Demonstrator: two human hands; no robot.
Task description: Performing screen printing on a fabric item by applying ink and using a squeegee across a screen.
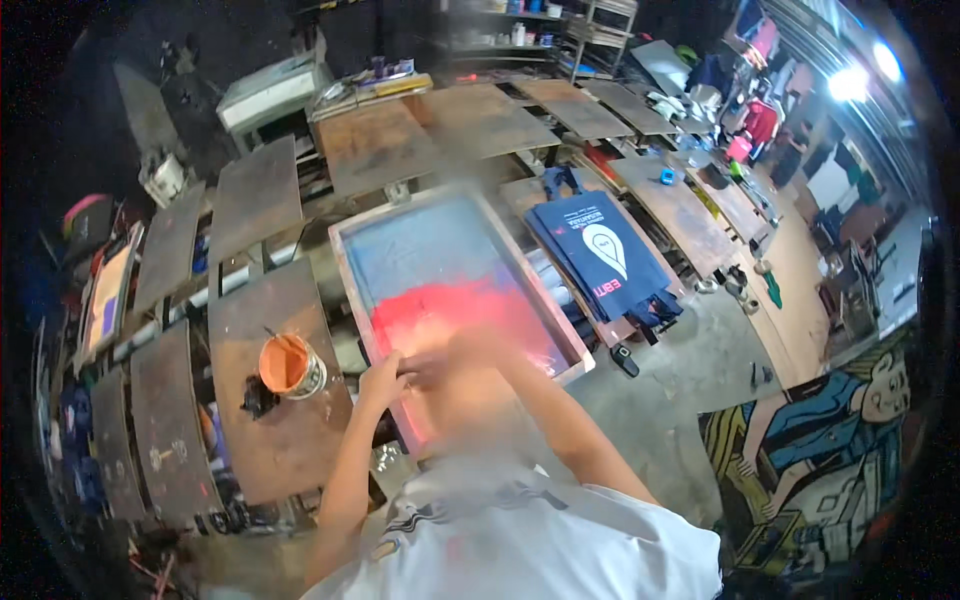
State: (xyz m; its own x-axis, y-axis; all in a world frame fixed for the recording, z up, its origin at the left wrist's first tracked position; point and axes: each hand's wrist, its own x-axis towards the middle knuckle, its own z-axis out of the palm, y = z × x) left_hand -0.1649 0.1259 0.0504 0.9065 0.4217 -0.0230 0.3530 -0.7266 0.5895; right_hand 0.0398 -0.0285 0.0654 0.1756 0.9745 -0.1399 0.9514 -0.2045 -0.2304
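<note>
A wooden-framed printing screen [343, 262] lies before me, its mesh bluish at the far part. Red ink [440, 310] covers the nearer half of the mesh. My left hand [381, 380] is closed around the left end of a dark bar, apparently a squeegee [422, 364], over the near part of the screen. My right hand [482, 350] is at the bar's right side, its fingers smeared by blur. The blur also hides much of the bar and the near end of the frame.
Right of the screen, dark blue printed tote bags [600, 250] lie stacked on a board. A tub of orange ink [291, 365] stands on a board [265, 450] to the left. Rows of boards surround these. A small black device [624, 361] lies on the floor near a painted mural [810, 450].
</note>
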